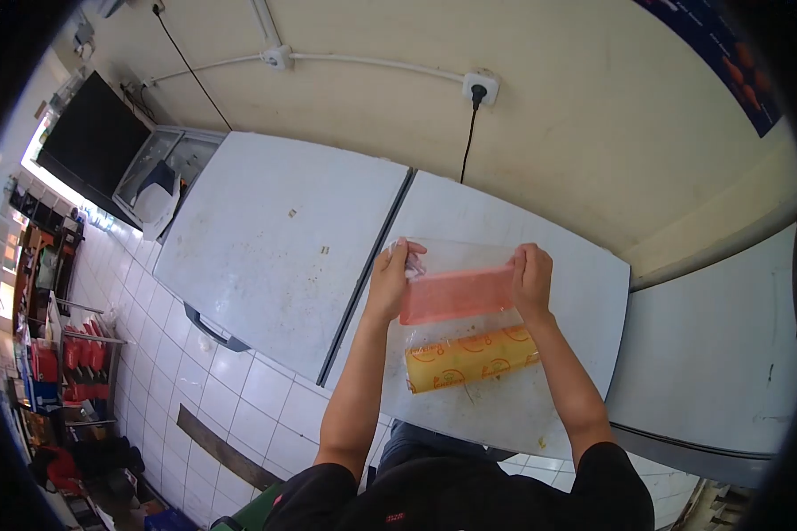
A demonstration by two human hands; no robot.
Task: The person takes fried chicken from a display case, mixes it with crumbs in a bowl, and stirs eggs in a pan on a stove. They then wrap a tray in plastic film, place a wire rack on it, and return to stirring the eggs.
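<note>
My left hand (391, 276) and my right hand (531, 276) each pinch one end of a clear plastic bag (459, 270) held over a white chest freezer lid (540, 398). Inside the bag lies a flat pink slab (456, 296), stretched between my hands. A roll of yellow cling film (471, 358) lies on the lid just below the bag, close to my forearms.
A second white freezer lid (274, 239) with a dark handle (212, 329) lies to the left. A wall socket (481, 87) with a black cord is above. Another white unit (717, 354) stands at the right. Tiled floor and shelves with red goods (80, 354) are at the left.
</note>
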